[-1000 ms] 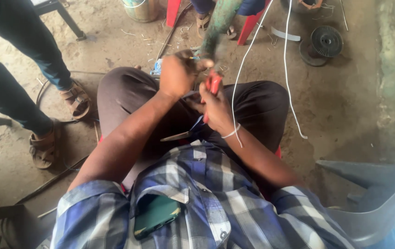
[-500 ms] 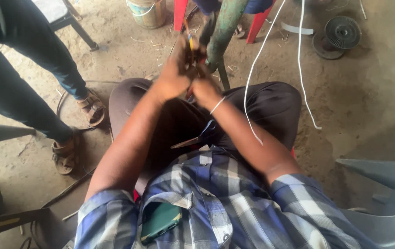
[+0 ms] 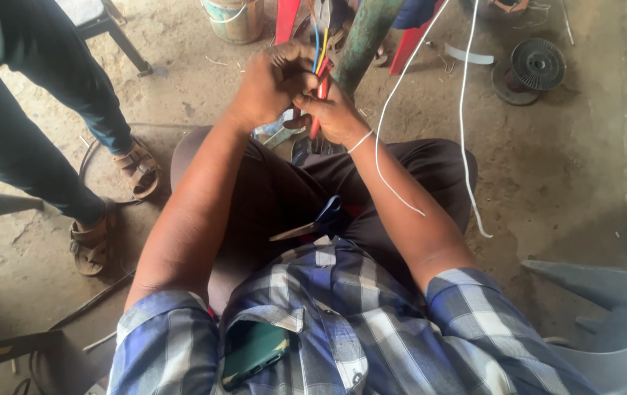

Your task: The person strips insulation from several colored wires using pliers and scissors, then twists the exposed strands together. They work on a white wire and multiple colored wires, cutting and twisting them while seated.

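Thin coloured wires (image 3: 320,45) pinched between left hand (image 3: 273,84) and right hand (image 3: 337,113).

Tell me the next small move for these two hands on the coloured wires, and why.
Probably part the strands with the right hand while the left hand keeps the bundle pinched. The blue, yellow and red wires run up close together out of both fists, and a red-handled tool sits in the same grip, so no single strand looks free enough to work on.
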`<state>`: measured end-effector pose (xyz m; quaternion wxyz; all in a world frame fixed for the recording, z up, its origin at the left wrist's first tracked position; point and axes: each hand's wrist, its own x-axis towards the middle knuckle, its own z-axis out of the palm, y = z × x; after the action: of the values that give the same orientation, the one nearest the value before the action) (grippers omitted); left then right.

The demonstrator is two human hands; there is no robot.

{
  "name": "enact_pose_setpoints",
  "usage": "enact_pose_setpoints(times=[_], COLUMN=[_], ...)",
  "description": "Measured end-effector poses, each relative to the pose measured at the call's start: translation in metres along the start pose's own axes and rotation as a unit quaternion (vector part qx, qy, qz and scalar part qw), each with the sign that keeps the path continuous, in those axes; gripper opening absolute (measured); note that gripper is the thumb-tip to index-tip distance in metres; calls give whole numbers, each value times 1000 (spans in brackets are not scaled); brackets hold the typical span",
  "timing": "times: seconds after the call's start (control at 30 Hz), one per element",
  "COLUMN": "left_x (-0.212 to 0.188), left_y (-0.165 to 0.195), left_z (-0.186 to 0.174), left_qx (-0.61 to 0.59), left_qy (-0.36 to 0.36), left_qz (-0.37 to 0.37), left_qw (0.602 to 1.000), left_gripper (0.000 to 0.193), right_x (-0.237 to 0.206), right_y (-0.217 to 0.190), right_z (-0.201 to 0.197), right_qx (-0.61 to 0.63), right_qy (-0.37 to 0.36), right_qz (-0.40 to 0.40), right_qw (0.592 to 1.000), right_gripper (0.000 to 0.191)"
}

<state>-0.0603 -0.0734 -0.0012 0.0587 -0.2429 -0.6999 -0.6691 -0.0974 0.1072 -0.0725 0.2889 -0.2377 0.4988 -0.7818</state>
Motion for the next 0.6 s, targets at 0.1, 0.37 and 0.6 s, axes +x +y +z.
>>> enact_pose_setpoints(times=[0.1,0.37,0.6], left_x=[-3,-18,-20], left_y=[-6,-18,-1], left_z=[6,-2,-8], left_qx=[31,-75,-7], left_qy=[50,104,137], left_qz=[-70,52,-48], left_qw=[996,990,989], left_gripper=[18,13,14], right_x=[-4,-53,-105], right_y=[-1,-50,-54], right_z=[4,5,13], right_qx=[-16,-15,-74], right_qy=[33,171,175], right_qz=[-10,117,164], right_qw=[999,978,968], right_gripper=[45,43,60])
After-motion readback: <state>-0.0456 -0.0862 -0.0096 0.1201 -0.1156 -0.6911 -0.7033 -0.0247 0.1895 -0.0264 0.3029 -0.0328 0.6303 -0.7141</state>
